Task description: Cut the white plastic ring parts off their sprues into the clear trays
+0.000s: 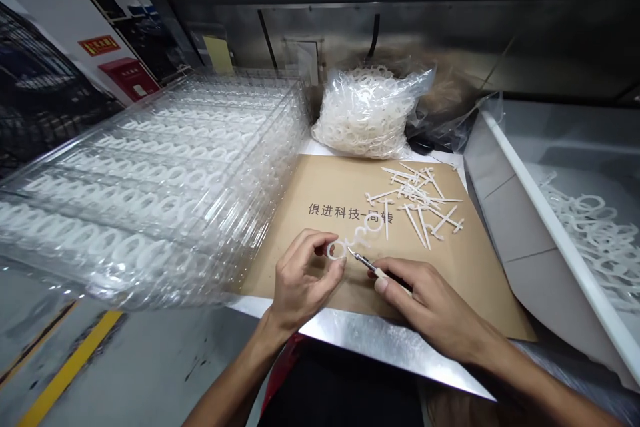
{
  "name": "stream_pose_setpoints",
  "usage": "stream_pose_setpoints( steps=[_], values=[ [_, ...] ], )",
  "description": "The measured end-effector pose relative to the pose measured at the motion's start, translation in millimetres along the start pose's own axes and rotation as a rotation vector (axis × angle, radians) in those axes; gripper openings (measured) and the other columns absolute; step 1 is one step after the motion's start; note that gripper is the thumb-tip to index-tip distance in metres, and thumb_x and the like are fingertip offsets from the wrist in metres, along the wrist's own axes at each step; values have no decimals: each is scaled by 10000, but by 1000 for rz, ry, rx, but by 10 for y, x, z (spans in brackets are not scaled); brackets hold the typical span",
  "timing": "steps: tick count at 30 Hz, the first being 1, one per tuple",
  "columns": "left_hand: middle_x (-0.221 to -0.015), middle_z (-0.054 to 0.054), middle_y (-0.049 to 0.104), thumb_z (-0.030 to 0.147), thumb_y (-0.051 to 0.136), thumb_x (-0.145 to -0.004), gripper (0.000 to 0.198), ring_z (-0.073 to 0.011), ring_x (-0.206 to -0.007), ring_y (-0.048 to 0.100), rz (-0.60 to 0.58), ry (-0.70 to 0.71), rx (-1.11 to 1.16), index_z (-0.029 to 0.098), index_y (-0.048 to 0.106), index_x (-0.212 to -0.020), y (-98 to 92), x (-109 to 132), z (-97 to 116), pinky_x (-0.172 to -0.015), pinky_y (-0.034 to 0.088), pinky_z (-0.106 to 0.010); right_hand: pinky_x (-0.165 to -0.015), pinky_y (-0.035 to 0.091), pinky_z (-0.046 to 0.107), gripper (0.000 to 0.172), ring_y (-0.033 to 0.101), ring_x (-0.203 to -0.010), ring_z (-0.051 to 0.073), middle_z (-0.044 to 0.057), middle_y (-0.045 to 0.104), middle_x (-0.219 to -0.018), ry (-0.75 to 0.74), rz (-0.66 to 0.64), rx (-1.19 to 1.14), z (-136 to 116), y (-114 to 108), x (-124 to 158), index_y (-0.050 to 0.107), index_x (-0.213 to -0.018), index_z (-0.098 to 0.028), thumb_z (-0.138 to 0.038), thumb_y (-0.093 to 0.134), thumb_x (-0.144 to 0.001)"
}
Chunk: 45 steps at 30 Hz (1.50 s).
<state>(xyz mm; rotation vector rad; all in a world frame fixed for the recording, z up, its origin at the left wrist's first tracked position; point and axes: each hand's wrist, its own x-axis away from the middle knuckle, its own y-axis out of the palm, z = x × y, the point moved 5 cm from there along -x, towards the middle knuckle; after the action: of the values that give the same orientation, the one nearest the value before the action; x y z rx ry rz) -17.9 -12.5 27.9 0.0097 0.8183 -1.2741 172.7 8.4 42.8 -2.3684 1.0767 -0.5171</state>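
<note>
My left hand (305, 273) pinches a white plastic ring part (373, 221) by one of its two rings. A thin curved runner links those rings, and the far one sticks out up and to the right. In my right hand (425, 297) is a craft knife (361, 258), held like a pen. Its blade tip is at the runner beside the pinched ring; whether it touches I cannot tell. Beneath both hands lies a brown cardboard sheet (320, 180) with printed characters. Several loose white plastic runner pieces (413, 193) are scattered at its right.
Stacked clear plastic trays (210, 203) with rows of white rings stand on the left. Behind the cardboard sits a clear bag (367, 113) full of white rings. At right, a white bin (545, 193) holds a heap of white ring parts (595, 233).
</note>
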Motion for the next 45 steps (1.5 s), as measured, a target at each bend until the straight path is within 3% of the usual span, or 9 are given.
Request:
stream_pose_setpoints(
  steps=[20, 28, 45],
  values=[
    [-865, -30, 618, 136, 687, -842, 257, -138, -767, 589, -4, 58, -14, 175, 629, -1089, 10, 17, 26, -699, 509, -277, -649, 390, 291, 287, 552, -691, 162, 4, 625, -761, 5, 2, 3, 10, 19, -9, 626, -896, -188, -361, 439, -1027],
    [-887, -38, 624, 118, 681, -840, 270, -135, -783, 604, -32, 82, -4, 163, 634, -1102, 15, 14, 53, -705, 521, -269, -614, 347, 274, 325, 487, -640, 135, -28, 543, -693, 6, 19, -1, 38, 27, -7, 490, -749, -204, -358, 432, -1029],
    [-897, -54, 643, 154, 665, -868, 250, -145, -787, 606, -43, 110, -13, 170, 628, -1114, 23, 12, 60, -697, 533, -272, -609, 362, 278, 298, 513, -645, 145, -11, 592, -712, -24, 34, 7, 18, 20, -8, 535, -781, -201, -347, 440, -1023]
  ],
)
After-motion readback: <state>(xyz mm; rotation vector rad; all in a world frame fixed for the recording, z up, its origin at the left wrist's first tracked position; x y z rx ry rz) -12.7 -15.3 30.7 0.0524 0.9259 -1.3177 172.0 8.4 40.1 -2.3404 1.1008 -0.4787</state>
